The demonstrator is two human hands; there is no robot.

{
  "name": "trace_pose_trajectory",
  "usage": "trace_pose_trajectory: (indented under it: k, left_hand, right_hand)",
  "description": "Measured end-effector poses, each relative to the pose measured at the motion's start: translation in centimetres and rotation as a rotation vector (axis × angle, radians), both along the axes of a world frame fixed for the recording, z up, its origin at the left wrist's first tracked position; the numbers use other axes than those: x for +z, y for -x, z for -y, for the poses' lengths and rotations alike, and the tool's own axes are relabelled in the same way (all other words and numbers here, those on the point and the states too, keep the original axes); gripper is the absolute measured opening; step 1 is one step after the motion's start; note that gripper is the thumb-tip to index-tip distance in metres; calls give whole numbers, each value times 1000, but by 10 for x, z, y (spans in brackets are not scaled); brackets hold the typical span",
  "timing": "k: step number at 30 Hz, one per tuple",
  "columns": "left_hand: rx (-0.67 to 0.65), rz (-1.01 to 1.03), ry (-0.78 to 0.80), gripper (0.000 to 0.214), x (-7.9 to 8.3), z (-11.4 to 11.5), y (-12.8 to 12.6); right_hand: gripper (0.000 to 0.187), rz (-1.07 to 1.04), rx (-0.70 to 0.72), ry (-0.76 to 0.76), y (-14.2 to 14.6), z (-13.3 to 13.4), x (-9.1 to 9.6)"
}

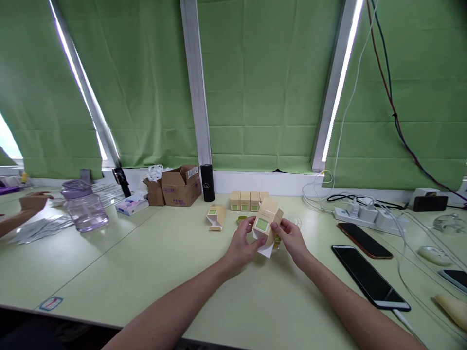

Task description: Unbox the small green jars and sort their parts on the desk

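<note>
Both hands hold one small tan carton (267, 219) with a green square label, tilted above the pale green table (146, 262). My left hand (241, 245) grips its lower left side, fingers curled. My right hand (292, 239) pinches its right side. A white flap or paper sticks out under the carton. Behind it stands a row of several closed tan cartons (245, 200). Another carton (216, 217) lies open on its side to the left. A small green object (241, 219) lies near the left thumb.
Two dark phones (368, 274) (364, 239) lie at the right, beside a power strip (367, 215) with cables. A black cylinder (207, 183), brown cardboard boxes (180, 185), a tissue pack (131, 204) and a clear purple jug (83, 205) stand at the back left. Another person's hand (33, 200) reaches in at the far left.
</note>
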State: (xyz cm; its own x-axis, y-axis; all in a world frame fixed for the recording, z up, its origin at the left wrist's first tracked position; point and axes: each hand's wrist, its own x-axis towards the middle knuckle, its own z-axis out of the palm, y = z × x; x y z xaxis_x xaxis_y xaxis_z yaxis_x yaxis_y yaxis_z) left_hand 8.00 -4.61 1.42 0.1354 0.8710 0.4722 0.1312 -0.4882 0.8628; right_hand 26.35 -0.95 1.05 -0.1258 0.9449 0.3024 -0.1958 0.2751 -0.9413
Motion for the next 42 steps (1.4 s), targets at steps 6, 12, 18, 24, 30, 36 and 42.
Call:
trace_pose_trajectory:
  k: [6, 12, 18, 24, 30, 36, 42]
  left_hand:
    - [-96, 22, 24, 53, 5, 1, 4]
    - [2, 8, 62, 55, -2, -12, 6]
    - [-153, 206, 213, 47, -1, -14, 6]
    - [-208, 319, 315, 36, 2, -13, 7]
    - [-239, 339, 355, 36, 1, -12, 7]
    - [-154, 265, 262, 47, 2, -14, 6]
    - [-57, 233, 181, 42, 5, -15, 10]
  right_hand:
    - [55, -42, 16, 4, -1, 1, 0]
    - [55, -57, -15, 21, 0, 0, -1]
    - [57, -58, -24, 33, 0, 3, 1]
    - [54, -32, -37, 42, 2, 6, 3]
    - [54, -41, -35, 29, 2, 8, 7]
    - [57, -45, -73, 26, 0, 3, 4]
    - [54, -34, -50, -69, 1, 9, 6]
